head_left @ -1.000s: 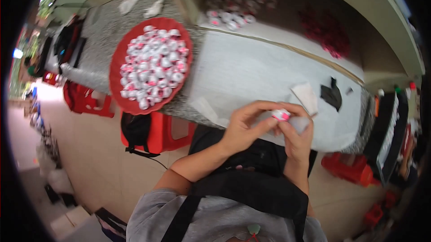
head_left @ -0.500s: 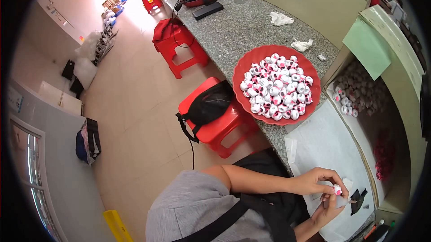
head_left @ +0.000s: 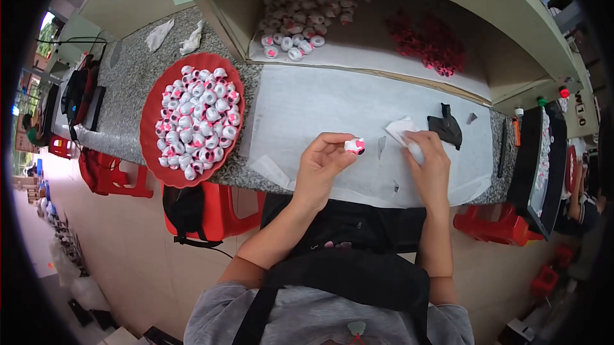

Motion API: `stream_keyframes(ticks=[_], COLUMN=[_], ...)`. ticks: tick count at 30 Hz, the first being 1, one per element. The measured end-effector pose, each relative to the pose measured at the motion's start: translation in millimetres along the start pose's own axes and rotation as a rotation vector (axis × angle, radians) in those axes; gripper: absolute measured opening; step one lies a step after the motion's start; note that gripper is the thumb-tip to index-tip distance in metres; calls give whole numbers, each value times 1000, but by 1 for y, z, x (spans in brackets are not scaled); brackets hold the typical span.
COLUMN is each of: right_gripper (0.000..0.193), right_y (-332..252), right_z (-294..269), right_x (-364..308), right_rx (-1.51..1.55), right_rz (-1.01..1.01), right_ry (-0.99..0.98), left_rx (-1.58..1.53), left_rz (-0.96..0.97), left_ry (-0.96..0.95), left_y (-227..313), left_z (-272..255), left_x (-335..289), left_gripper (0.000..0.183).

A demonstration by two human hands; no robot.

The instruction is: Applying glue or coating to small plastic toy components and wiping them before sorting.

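Between thumb and fingers, my left hand (head_left: 325, 164) pinches a small white rounded piece (head_left: 355, 146) with pink and black marks, held above the white paper sheet (head_left: 320, 105). My right hand (head_left: 430, 164) is closed around a whitish rounded thing (head_left: 416, 152), mostly covered by the fingers; its kind cannot be made out. Under those fingertips lies a folded white tissue or cloth (head_left: 399, 128). Beside it is a black scrap (head_left: 446, 127). To the left, a red scalloped plate (head_left: 148, 147) carries a heap of similar white, pink and black pieces (head_left: 198, 118).
A shelf compartment (head_left: 371, 44) behind the sheet holds more white pieces (head_left: 307, 15) and a pile of dark pink bits (head_left: 428, 44). Crumpled tissues (head_left: 159, 35) lie on the granite counter (head_left: 128, 83). Red stools (head_left: 240, 211) stand below. At right are pens (head_left: 517, 131) and a black-edged tray (head_left: 540, 166).
My view has swung from the left toward the bench in front. My hands, together around the small piece before, are now apart; the left keeps the piece, the right is at the tissue.
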State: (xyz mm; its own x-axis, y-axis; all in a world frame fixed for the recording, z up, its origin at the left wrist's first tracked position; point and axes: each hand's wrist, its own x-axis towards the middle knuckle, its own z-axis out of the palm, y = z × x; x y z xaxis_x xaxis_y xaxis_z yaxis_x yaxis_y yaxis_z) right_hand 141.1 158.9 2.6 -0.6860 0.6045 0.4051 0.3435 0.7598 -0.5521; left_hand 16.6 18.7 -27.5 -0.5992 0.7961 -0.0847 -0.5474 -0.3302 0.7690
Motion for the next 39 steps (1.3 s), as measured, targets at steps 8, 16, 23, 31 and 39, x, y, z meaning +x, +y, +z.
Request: stream_keyframes(ticks=[8,16,23,31,39], right_gripper=[19,26,35,32,37], right_y=[-25,-34,-23,-53,-54], right_z=[9,14,-13,23,22], right_x=[-5,-7,-9,-12,-16], right_rx=[398,271,425,1092,1241], right_rz=[77,-186,243,403,432], right_ry=[71,27,20,-293,-248], left_rx=[-7,-22,-123,9,300], left_rz=[21,-79,-62,37,324], left_ry=[21,26,-112,-155,-163], left_y=[-3,-7,1,13,20], left_z=[6,4,10,10,6], left_x=[-5,-6,-3,-18,-20], left_gripper=[23,23,26,20,20])
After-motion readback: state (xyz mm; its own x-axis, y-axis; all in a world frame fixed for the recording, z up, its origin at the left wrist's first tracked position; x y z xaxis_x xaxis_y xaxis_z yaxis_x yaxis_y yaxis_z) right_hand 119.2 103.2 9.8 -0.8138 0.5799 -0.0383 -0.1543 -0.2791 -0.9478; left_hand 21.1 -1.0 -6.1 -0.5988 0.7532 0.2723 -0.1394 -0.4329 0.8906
